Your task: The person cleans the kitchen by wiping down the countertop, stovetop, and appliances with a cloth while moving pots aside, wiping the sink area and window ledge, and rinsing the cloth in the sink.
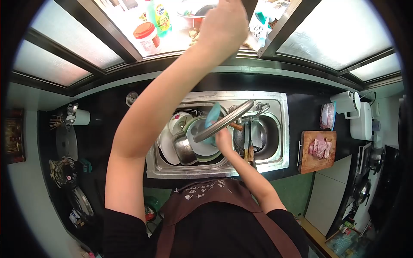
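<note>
One sponge (212,117) in right grip (223,139).

A black counter (107,112) ran beneath a row of frosted windows (331,38) in dark frames, which admitted bright daylight. A steel double sink (282,129) was set into the counter's middle. Near the counter's right edge lay a wooden cutting board (306,165), with a white kettle (359,118) beyond it at the back corner. A white cup (81,117) stood toward the left end. Green flooring (297,193) showed below the front edge.
</note>
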A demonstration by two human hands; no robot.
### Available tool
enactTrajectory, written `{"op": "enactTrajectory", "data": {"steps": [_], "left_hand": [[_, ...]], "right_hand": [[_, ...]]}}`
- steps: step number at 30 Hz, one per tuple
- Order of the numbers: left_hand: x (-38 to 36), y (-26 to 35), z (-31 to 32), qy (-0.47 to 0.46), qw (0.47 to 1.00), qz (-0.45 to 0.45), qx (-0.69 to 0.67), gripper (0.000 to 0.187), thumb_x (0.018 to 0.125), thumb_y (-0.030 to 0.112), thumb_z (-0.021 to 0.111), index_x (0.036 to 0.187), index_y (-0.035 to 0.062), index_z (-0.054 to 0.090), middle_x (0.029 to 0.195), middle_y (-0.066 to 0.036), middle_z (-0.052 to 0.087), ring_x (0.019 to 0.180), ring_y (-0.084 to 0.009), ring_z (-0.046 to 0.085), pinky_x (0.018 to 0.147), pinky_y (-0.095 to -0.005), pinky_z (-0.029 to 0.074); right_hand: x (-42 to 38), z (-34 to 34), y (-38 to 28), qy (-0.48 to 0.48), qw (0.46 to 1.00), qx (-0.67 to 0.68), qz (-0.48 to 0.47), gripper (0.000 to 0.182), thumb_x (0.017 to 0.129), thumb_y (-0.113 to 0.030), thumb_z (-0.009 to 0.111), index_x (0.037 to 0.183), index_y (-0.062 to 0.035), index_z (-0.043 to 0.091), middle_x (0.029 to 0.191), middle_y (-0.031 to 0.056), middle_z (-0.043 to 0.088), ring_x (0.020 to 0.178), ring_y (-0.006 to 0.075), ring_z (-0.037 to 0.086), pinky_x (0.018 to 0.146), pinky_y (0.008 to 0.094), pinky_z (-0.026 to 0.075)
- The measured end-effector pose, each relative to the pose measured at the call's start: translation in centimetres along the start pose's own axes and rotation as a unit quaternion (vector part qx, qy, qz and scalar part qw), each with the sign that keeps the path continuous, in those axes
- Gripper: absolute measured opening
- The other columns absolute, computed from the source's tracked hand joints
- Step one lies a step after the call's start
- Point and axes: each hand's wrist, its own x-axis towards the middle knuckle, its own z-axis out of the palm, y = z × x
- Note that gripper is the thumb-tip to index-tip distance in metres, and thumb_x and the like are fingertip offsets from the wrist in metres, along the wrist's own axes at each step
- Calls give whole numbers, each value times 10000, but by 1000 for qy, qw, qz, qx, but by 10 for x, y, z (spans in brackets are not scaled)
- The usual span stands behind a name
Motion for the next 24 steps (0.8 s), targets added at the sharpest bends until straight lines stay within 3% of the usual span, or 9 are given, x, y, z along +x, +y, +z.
{"op": "enactTrajectory", "data": {"steps": [2,5,8,9,12,15,18,21,24], "left_hand": [[0,26,-2,-86,995,-51,17,340,849,39,466,1157,-90,402,1134,-392,466,935,-534,580,819,-575,469],[-4,23,26,-56,997,43,6,389,806,32,565,1160,-90,458,1076,-283,544,833,-458,648,736,-475,541],[-2,30,36,-68,996,51,-1,447,849,55,504,1280,-48,449,1147,-252,541,916,-429,632,798,-460,522],[1,30,39,-83,994,69,-15,500,832,36,507,1303,-102,415,1184,-283,451,880,-466,613,802,-475,522],[3,40,50,-91,994,64,-11,506,847,31,501,1335,-71,416,1207,-269,488,988,-424,624,846,-439,525],[4,37,52,-103,990,91,-44,620,866,124,531,1397,-66,274,1289,-330,407,1004,-501,578,855,-552,480],[-13,0,48,-92,965,171,-177,512,827,74,557,1321,-24,465,1153,-233,561,965,-375,635,844,-424,505],[-72,-54,22,-183,949,53,-251,385,846,25,487,1211,10,608,1063,-160,660,954,-255,647,877,-333,492],[-168,-116,18,-194,899,-229,-319,389,833,-35,426,1159,-5,637,945,-91,693,870,-146,657,798,-291,528]], "right_hand": [[-1,31,21,-76,974,-195,-88,422,843,-55,544,1263,-58,586,1300,289,520,1195,461,492,1015,471,410],[-17,65,37,-57,918,-359,-160,486,834,-72,528,1315,-8,525,1359,339,426,1258,508,406,1061,509,361],[-26,52,23,-68,948,-281,-134,475,854,-84,523,1318,5,478,1378,306,399,1259,461,422,1039,505,390],[-25,37,9,-65,955,-263,-124,435,854,-93,532,1277,4,510,1333,295,440,1228,444,454,1017,498,409],[-25,-11,-18,-61,972,-211,-87,309,850,-117,558,1136,-8,595,1172,246,555,1099,389,550,924,474,470],[-30,-43,-5,-47,975,-212,-54,172,835,-126,580,968,-34,637,953,158,627,887,334,629,761,455,524],[-25,-68,17,-12,967,-249,-49,123,828,-109,576,921,-53,635,917,129,636,787,331,642,662,441,534],[-11,-89,16,37,948,-310,-58,127,822,-65,604,933,-58,666,843,118,617,817,342,620,672,453,517],[-1,-91,6,32,958,-267,-99,158,803,-55,617,947,-82,676,889,98,623,839,321,623,690,439,523]]}}
